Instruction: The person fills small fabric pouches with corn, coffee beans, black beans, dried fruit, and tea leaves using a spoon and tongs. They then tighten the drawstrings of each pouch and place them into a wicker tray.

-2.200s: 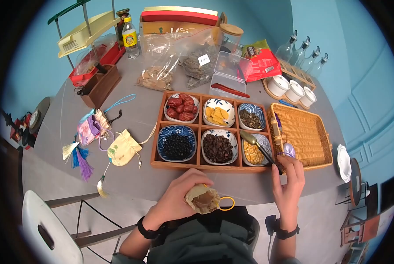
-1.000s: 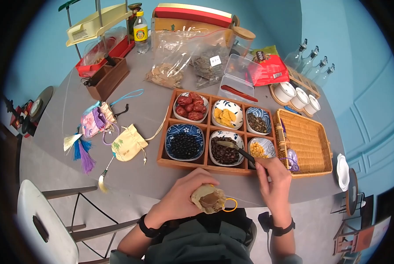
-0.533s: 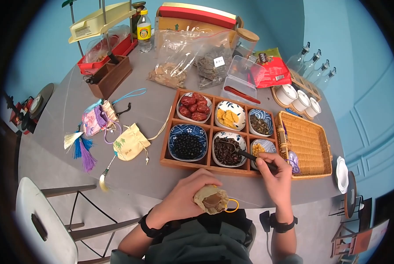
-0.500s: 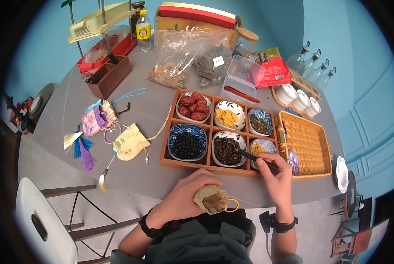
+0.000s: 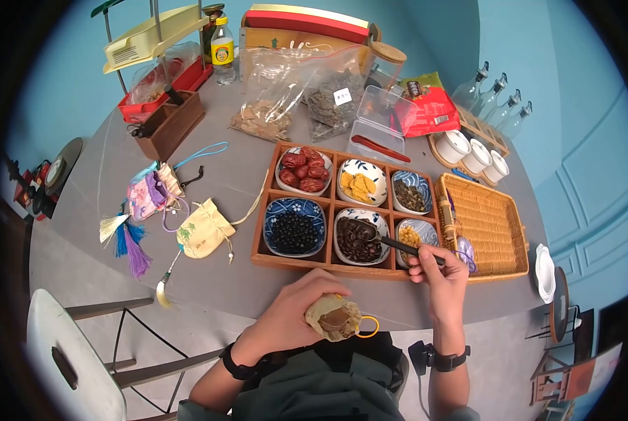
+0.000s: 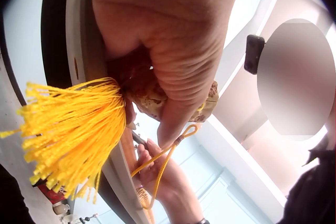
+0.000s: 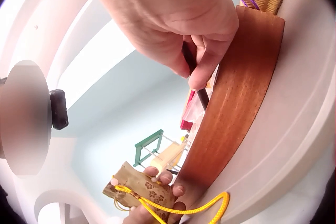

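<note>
Counts: one wooden divider box (image 5: 314,266) on the grey table (image 5: 219,168), six compartments, six bowls, one each: far row left to right red dates (image 5: 303,170), yellow slices (image 5: 356,186), dried leaves (image 5: 407,198); near row black beans (image 5: 293,234), dark brown seeds (image 5: 351,242), yellow kernels (image 5: 407,237). One spoon (image 5: 405,248). One olive-tan drawstring pouch (image 5: 316,317) in hand. Left on the table: one cream pouch (image 5: 205,230), plus a pink-and-purple pouch heap (image 5: 149,195), count unclear. Right of the box, one wicker basket (image 5: 493,231) with one small lilac item (image 5: 466,249) in its near left corner. Far side: two clear bags, left one (image 5: 261,123) and right one (image 5: 335,105); three white lidded pots (image 5: 453,147) and four spouted glass bottles (image 5: 493,96) far right. Olive-tan pouch sits off the near table edge, in front of the box, mouth gaping upward; floral print, yellow cord (image 7: 226,199), yellow tassel (image 6: 79,134). Spoon has a black handle, slanting left over the yellow kernels, its head down in the dark brown seeds. My left hand (image 5: 293,309) grips the pouch, thumb and fingers curled round it. My right hand (image 5: 440,277) pinches the spoon handle between thumb and fingers.
</note>
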Tool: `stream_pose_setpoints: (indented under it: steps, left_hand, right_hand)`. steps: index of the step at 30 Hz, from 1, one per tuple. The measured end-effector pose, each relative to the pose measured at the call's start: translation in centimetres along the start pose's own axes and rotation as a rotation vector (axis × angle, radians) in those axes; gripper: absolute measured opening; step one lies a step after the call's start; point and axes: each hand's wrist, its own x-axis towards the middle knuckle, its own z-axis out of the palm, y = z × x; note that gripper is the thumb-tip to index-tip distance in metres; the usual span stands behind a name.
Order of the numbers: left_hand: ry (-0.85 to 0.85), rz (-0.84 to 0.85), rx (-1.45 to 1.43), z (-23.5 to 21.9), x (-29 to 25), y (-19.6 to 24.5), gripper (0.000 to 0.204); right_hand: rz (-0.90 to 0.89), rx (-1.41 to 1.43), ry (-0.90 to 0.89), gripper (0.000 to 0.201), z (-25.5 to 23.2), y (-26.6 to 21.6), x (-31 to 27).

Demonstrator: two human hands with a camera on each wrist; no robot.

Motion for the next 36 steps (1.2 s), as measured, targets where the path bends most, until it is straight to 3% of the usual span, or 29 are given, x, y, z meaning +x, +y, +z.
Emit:
stream_pose_setpoints:
  steps: [11, 20, 34, 36]
  left_hand:
    - [-0.023, -0.020, 0.015, -0.2, 0.2, 0.3, 0.051]
    - [0.017, -0.009, 0.017, 0.3, 0.2, -0.1, 0.053]
    - [0.017, -0.001, 0.023, 0.3, 0.4, 0.1, 0.055]
    - [0.020, -0.010, 0.051, 0.4, 0.4, 0.1, 0.055]
  right_hand:
    - [0.010, 0.121, 0.055, 0.018, -1.1, -0.2, -0.5]
    - [-0.064, 0.212, 0.015, 0.022, -2.6, -3.5, -5.0]
    - [-0.029, 0.076, -0.070, 0.014, -1.3, -5.1, -10.1]
    - [-0.379, -0.261, -0.181, 0.014, -1.4, -4.5, -9.8]
